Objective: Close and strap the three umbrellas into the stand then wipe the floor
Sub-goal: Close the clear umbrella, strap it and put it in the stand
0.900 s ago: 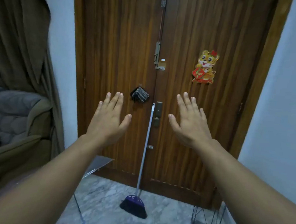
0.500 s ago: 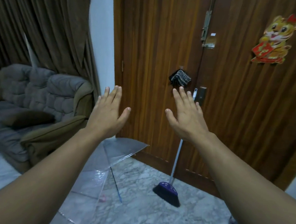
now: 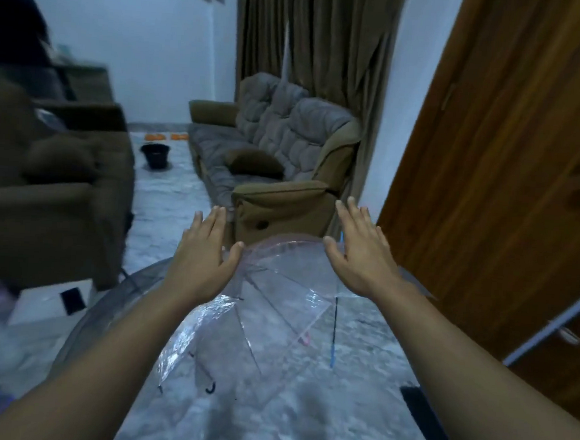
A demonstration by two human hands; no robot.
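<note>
Head view: left hand and right hand raised with fingers straight, grasping nothing, above open clear plastic umbrella with pink trim lying on grey marble floor beside others, none closed or strapped, no stand visible, wiping undone.

Both hands hung flat with straight fingers at mid-frame, the left hand and right hand holding nothing. Below them an open clear umbrella lay on the marble floor. A grey sofa stood above centre, a wooden door at right.
</note>
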